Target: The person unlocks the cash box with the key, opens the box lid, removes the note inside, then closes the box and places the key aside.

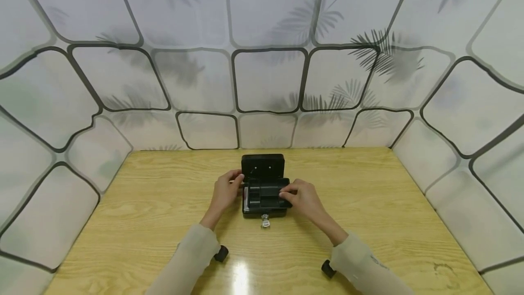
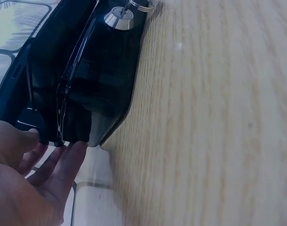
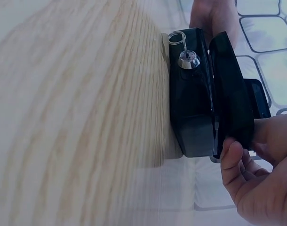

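A small black cash box [image 1: 264,211] stands open in the middle of the wooden table [image 1: 368,204], its lid [image 1: 263,165] raised at the back. A black compartment tray [image 1: 266,192] sits in its top. A key [image 1: 265,222] is in the front lock. My left hand [image 1: 224,195] grips the box's left end, thumb above and fingers against the side [image 2: 73,157]. My right hand [image 1: 304,199] pinches the tray's right edge. In the right wrist view the tray [image 3: 230,89] stands a little apart from the box body [image 3: 190,108].
White panels with dark lines and leaf shadows [image 1: 266,81] wall the table on three sides. Two small black knobs [image 1: 221,253] [image 1: 327,268] show near my sleeves. Bare wood lies left, right and in front of the box.
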A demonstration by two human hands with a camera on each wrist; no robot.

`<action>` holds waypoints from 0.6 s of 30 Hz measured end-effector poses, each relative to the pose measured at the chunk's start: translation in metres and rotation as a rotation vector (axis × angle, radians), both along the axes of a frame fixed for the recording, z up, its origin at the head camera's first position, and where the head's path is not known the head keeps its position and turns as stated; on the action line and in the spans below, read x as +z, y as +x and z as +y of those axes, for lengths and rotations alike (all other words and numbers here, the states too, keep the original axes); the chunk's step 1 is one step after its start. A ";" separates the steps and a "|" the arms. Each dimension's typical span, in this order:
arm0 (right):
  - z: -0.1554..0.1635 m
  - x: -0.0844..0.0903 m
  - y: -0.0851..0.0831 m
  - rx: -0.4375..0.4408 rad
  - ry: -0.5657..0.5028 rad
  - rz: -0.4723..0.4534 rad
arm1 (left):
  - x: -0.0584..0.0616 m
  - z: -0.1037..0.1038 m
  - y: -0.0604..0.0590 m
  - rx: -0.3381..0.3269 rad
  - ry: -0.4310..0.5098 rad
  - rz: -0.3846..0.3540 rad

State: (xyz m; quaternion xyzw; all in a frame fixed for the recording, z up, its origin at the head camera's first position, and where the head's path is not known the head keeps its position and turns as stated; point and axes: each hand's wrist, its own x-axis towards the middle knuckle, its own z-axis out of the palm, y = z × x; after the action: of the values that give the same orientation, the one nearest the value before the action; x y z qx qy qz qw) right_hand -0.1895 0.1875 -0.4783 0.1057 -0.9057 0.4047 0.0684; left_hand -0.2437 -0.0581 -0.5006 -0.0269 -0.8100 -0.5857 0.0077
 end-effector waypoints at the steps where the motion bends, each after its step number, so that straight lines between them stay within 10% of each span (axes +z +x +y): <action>1: 0.001 0.000 0.001 -0.004 0.001 0.001 | -0.001 0.000 0.000 -0.002 -0.003 0.006; 18: 0.047 0.006 0.017 -0.003 -0.054 -0.026 | -0.002 0.000 0.000 -0.001 0.008 0.019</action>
State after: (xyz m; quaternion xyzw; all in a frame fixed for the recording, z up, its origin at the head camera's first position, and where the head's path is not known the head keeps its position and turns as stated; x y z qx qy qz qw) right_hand -0.1723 0.2344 -0.4725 0.0973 -0.8955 0.4302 0.0598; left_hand -0.2437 -0.0576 -0.5023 -0.0328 -0.8077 -0.5885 0.0153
